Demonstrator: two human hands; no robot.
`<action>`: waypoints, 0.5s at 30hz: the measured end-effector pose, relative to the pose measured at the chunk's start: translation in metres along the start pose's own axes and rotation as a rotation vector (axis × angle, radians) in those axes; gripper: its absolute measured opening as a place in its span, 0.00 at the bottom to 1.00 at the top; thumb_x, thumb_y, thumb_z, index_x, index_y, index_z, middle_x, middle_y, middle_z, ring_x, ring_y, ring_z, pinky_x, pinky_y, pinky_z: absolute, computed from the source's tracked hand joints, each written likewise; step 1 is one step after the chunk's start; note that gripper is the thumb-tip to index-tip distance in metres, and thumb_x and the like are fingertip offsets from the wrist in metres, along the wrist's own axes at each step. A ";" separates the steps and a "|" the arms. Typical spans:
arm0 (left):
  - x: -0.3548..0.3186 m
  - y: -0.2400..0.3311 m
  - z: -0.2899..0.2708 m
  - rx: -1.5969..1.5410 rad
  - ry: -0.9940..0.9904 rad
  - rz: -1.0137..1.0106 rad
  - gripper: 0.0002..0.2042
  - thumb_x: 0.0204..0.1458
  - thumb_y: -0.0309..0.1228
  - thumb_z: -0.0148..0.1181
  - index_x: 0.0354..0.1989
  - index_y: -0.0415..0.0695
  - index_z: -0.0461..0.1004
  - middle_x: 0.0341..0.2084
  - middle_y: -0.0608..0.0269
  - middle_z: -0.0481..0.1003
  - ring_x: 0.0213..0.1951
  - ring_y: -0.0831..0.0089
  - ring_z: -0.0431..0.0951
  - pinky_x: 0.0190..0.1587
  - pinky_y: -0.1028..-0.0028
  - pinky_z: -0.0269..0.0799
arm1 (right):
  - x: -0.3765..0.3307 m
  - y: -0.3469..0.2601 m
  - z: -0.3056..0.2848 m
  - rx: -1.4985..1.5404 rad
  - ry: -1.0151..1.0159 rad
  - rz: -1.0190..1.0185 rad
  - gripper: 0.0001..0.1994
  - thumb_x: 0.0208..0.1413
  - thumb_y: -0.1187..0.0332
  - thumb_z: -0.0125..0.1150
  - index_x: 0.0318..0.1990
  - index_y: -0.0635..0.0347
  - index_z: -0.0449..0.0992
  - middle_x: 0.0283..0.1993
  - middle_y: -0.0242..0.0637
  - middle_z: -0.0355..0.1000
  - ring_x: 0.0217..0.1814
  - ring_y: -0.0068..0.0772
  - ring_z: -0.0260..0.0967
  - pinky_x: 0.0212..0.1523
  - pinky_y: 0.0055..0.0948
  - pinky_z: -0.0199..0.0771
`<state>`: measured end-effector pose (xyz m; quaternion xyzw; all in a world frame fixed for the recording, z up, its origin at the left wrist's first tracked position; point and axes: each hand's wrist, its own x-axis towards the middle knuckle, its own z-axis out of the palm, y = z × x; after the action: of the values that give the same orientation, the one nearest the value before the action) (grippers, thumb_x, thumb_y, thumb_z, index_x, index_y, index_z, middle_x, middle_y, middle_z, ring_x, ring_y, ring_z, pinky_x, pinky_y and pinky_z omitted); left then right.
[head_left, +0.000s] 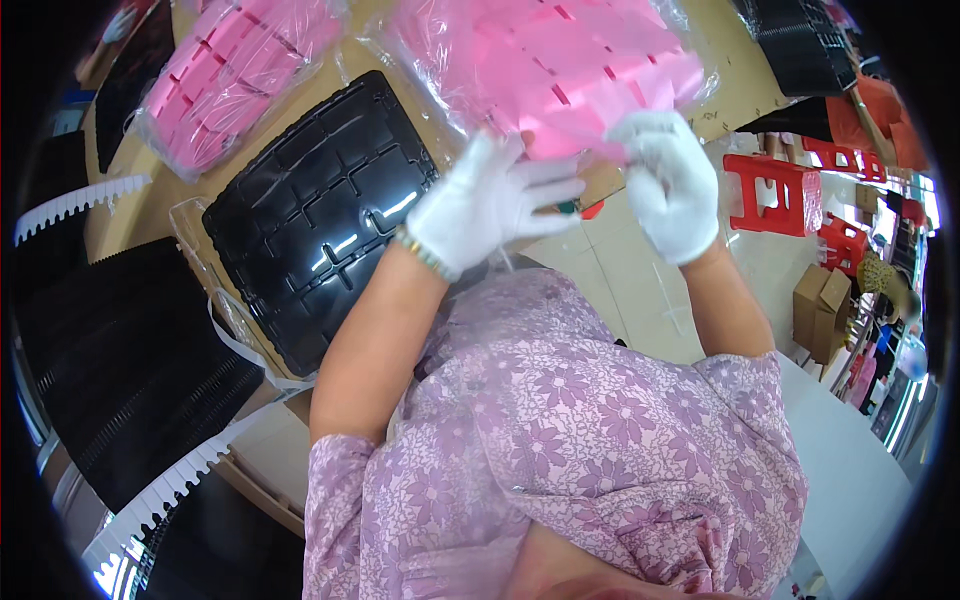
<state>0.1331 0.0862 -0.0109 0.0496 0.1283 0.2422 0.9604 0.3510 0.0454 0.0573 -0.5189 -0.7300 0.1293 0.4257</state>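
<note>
My left hand (495, 205), in a white glove, has its fingers spread at the near edge of a pink slotted sheet (555, 60). Its upper fingertips come right against the pink edge; whether they press on it I cannot tell. My right hand (665, 190), gloved too, is closed, its fingertips pinching the near right edge of the pink sheet. Clear plastic film (440, 85) shows around the pink stack. Left of my left hand lies a shiny black moulded plastic tray (320, 205) with cross-shaped ridges.
Another film-wrapped pink stack (225, 75) lies far left on the brown table (745, 75). Black ribbed sheets (120, 350) and white toothed strips (165, 485) are at the left. Red stools (770, 195) and a cardboard box (820, 310) stand on the right. A person in orange (885, 125) is at far right.
</note>
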 end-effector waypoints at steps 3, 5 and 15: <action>0.027 0.009 0.002 -0.094 0.038 0.120 0.30 0.54 0.50 0.57 0.59 0.41 0.64 0.54 0.48 0.70 0.59 0.50 0.66 0.62 0.47 0.61 | -0.009 -0.035 -0.005 0.115 -0.159 0.045 0.11 0.40 0.85 0.51 0.30 0.60 0.71 0.37 0.38 0.73 0.39 0.36 0.70 0.40 0.29 0.71; 0.030 0.019 -0.009 -0.198 0.098 0.232 0.22 0.55 0.37 0.60 0.56 0.42 0.67 0.52 0.55 0.72 0.56 0.59 0.70 0.60 0.53 0.65 | -0.018 -0.050 -0.005 0.195 -0.311 0.057 0.11 0.39 0.84 0.52 0.30 0.58 0.72 0.36 0.38 0.73 0.38 0.38 0.70 0.40 0.32 0.72; -0.073 0.043 -0.039 0.526 0.790 0.740 0.14 0.49 0.21 0.60 0.46 0.35 0.75 0.37 0.64 0.76 0.37 0.77 0.75 0.43 0.77 0.72 | -0.052 -0.083 0.098 0.522 -0.488 0.030 0.07 0.42 0.80 0.55 0.31 0.61 0.73 0.35 0.40 0.72 0.38 0.43 0.71 0.42 0.36 0.72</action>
<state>0.0407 0.0902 -0.0251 0.2331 0.5054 0.5208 0.6474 0.2281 -0.0102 0.0254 -0.3572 -0.7449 0.4378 0.3548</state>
